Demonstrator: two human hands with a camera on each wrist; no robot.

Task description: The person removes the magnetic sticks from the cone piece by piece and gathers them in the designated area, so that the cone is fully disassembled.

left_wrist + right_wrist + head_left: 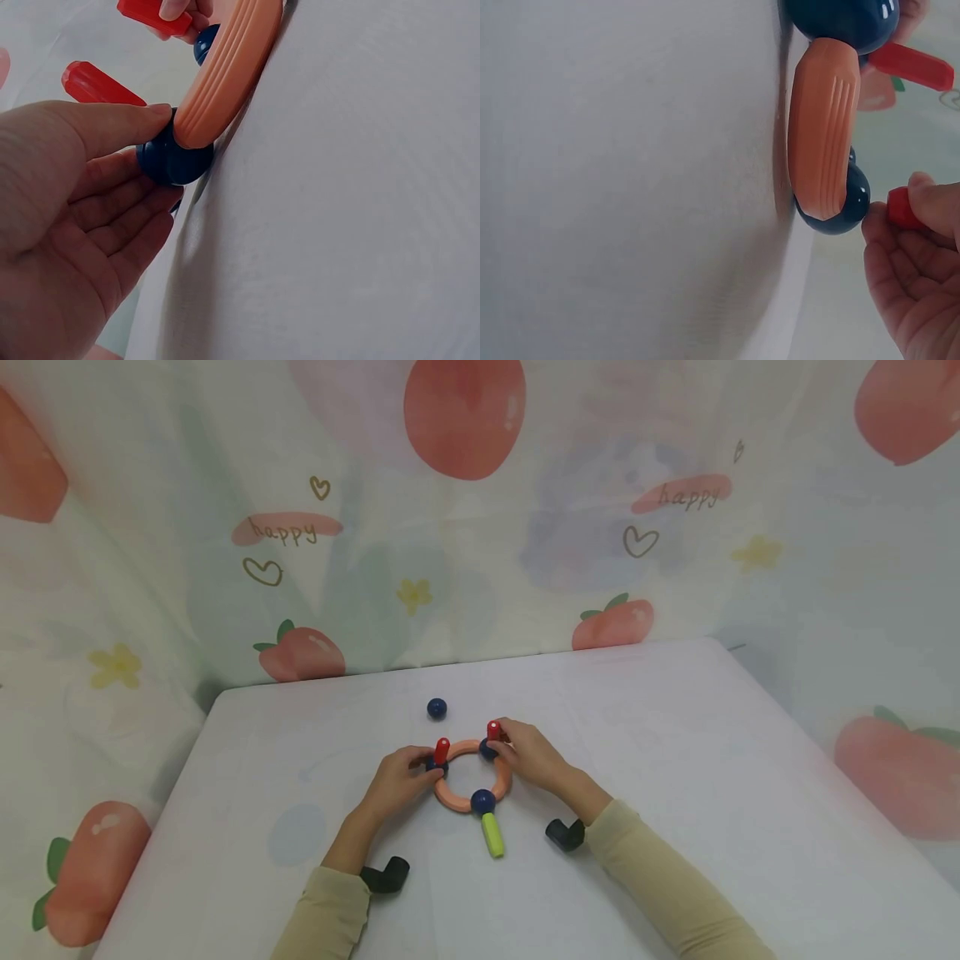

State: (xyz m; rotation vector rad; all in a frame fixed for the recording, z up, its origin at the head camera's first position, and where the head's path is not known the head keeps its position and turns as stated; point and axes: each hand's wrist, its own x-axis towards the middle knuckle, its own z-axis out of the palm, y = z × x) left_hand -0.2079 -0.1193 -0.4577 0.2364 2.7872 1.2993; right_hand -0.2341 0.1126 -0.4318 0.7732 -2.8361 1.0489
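Orange curved bars (453,799) and blue balls form a ring lying on the table. My left hand (393,783) pinches the left blue ball (176,161) between thumb and fingers. A red rod (442,750) stands up from that ball. With thumb and fingers my right hand (531,755) holds a second red rod (904,208) at the far-right blue ball (855,196); whether the rod is fully seated is unclear. From the front blue ball (483,801) a yellow-green rod (492,837) points toward me.
One loose blue ball (437,708) lies behind the ring. Dark wrist-camera pieces (387,875) stick out by both sleeves. The white-covered table (675,760) ends at a fruit-patterned curtain (480,552) at the back.
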